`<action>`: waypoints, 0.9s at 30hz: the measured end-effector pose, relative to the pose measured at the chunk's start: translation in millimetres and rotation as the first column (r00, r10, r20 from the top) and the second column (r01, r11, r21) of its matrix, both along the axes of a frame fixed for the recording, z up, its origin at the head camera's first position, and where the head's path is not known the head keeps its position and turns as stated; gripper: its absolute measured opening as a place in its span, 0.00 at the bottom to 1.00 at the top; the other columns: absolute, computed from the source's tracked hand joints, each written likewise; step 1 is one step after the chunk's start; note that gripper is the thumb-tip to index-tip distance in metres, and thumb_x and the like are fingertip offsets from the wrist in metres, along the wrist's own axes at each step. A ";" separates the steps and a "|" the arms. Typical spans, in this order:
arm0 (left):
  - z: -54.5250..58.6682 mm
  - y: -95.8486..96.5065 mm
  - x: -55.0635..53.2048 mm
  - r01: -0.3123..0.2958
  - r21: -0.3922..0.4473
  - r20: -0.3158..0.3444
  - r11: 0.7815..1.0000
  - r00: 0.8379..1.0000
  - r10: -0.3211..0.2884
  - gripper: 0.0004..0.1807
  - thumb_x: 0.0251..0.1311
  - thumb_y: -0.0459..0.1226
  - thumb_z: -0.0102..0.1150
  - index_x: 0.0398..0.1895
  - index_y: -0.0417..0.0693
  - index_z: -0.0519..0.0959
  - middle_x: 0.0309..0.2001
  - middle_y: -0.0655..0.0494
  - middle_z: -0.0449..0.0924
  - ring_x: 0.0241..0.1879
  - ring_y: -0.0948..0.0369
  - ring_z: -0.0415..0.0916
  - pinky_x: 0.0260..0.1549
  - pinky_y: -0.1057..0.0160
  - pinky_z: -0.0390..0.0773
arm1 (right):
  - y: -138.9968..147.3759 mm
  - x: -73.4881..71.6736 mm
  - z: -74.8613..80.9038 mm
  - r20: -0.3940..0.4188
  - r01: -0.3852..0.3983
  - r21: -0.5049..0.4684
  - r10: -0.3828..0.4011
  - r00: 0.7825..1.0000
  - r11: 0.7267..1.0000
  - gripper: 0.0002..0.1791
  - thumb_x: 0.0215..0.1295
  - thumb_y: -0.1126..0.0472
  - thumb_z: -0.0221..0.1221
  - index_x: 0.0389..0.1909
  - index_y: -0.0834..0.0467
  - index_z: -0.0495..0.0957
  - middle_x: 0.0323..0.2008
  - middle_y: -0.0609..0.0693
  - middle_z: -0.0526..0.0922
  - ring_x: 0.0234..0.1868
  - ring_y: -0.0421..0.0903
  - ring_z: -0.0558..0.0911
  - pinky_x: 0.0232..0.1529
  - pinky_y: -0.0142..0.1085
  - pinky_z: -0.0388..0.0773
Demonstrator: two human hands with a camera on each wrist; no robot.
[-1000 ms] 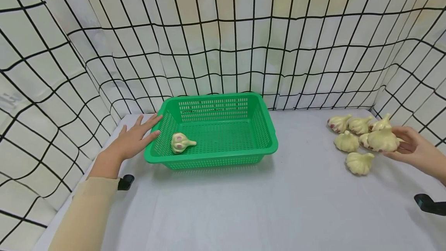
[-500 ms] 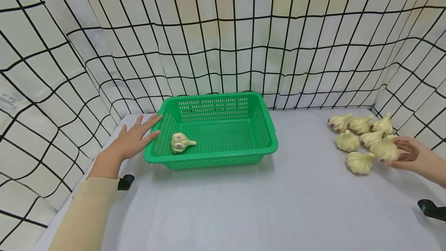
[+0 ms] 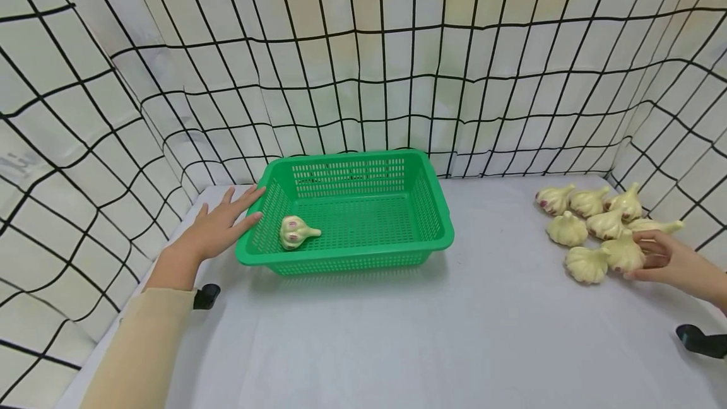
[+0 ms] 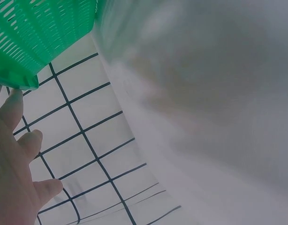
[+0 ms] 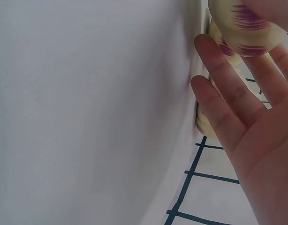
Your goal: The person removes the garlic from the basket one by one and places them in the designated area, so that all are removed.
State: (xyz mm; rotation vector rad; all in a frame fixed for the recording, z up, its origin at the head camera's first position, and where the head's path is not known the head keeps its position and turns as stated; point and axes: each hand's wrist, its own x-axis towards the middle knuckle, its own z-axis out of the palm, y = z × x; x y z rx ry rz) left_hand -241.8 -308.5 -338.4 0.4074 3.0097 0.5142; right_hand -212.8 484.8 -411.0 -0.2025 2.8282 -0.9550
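Note:
My left hand [image 3: 218, 225] lies with spread, straight fingers on the left rim of a green plastic basket [image 3: 352, 256]. A pale garlic bulb with purple marks [image 3: 293, 233] lies inside, at the basket's left. In the left wrist view, the fingers [image 4: 13, 108] touch the basket's edge from below. At the far right, my right hand [image 3: 670, 259] holds a garlic bulb [image 3: 623, 254] low at the front of a group, thumb on its near side. The right wrist view shows the thumb over that bulb [image 5: 249, 35], with two lower fingers [image 5: 228, 89] extended.
Several other garlic bulbs [image 3: 567, 230] cluster on the white tabletop, one with its stem pointing right [image 3: 653, 225] just behind my right hand. Black grid netting [image 3: 369, 77] over white sheeting rises at the back and both sides.
My right hand has come down and nearer, bringing its bulb beside the front one. A bulb with its stem pointing right now shows behind the hand. My left hand and the basket stay still.

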 end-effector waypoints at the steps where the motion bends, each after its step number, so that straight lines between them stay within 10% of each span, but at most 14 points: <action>1: 0.1 0.2 0.1 0.000 0.001 0.001 1.000 1.000 0.000 0.39 0.79 0.59 0.38 0.85 0.57 0.45 0.83 0.47 0.39 0.80 0.40 0.23 0.65 0.24 0.23 | 0.5 0.4 -0.4 -0.001 -0.002 -0.007 0.002 1.000 1.000 0.48 0.63 0.67 0.71 0.67 0.83 0.47 0.64 0.87 0.54 0.39 0.18 0.69 0.35 0.21 0.72; 9: 1.0 0.6 0.9 0.005 0.005 -0.002 1.000 1.000 -0.005 0.38 0.79 0.58 0.39 0.85 0.57 0.45 0.83 0.46 0.40 0.80 0.40 0.24 0.65 0.24 0.23 | 1.4 0.4 -3.6 -0.026 0.003 -0.008 -0.003 1.000 1.000 0.43 0.60 0.68 0.72 0.64 0.80 0.54 0.62 0.88 0.57 0.40 0.23 0.74 0.35 0.21 0.72; 12: 1.1 1.0 0.6 0.010 0.005 -0.004 1.000 1.000 -0.010 0.38 0.79 0.58 0.39 0.85 0.57 0.45 0.83 0.46 0.40 0.79 0.39 0.24 0.65 0.23 0.23 | 1.7 -0.4 -4.1 -0.019 0.007 0.015 -0.007 1.000 1.000 0.43 0.60 0.67 0.72 0.63 0.81 0.54 0.62 0.88 0.57 0.46 0.49 0.83 0.36 0.23 0.73; 16: 1.0 0.8 0.7 0.011 0.007 -0.004 1.000 1.000 -0.011 0.38 0.80 0.57 0.39 0.85 0.57 0.45 0.83 0.47 0.40 0.79 0.39 0.25 0.65 0.23 0.23 | 0.9 -1.4 -5.8 -0.033 0.002 0.030 -0.001 0.999 1.000 0.43 0.60 0.66 0.72 0.64 0.80 0.54 0.62 0.88 0.57 0.56 0.82 0.70 0.36 0.22 0.73; 18: 1.0 1.2 1.1 0.010 0.009 -0.005 1.000 1.000 -0.010 0.38 0.80 0.57 0.40 0.85 0.56 0.46 0.83 0.46 0.40 0.79 0.38 0.25 0.65 0.23 0.23 | 0.0 -1.3 -7.9 -0.057 -0.003 0.027 0.004 0.998 1.000 0.42 0.59 0.67 0.73 0.64 0.79 0.56 0.63 0.86 0.60 0.56 0.80 0.69 0.36 0.18 0.71; 25: 1.5 2.7 1.6 0.015 0.016 -0.011 1.000 1.000 -0.015 0.38 0.80 0.56 0.40 0.85 0.55 0.47 0.83 0.45 0.41 0.79 0.38 0.26 0.65 0.23 0.23 | 4.2 0.8 -14.0 -0.145 -0.020 -0.024 0.016 0.989 1.000 0.31 0.56 0.68 0.74 0.57 0.62 0.70 0.58 0.57 0.69 0.43 0.22 0.73 0.37 0.19 0.73; 27: 2.1 2.7 1.8 0.016 0.018 -0.010 1.000 1.000 -0.016 0.37 0.80 0.56 0.40 0.85 0.55 0.47 0.83 0.45 0.41 0.79 0.38 0.25 0.65 0.23 0.23 | 5.8 1.7 -14.0 -0.151 -0.029 -0.038 0.023 0.988 0.999 0.29 0.56 0.69 0.74 0.56 0.57 0.72 0.57 0.61 0.70 0.41 0.23 0.75 0.36 0.20 0.74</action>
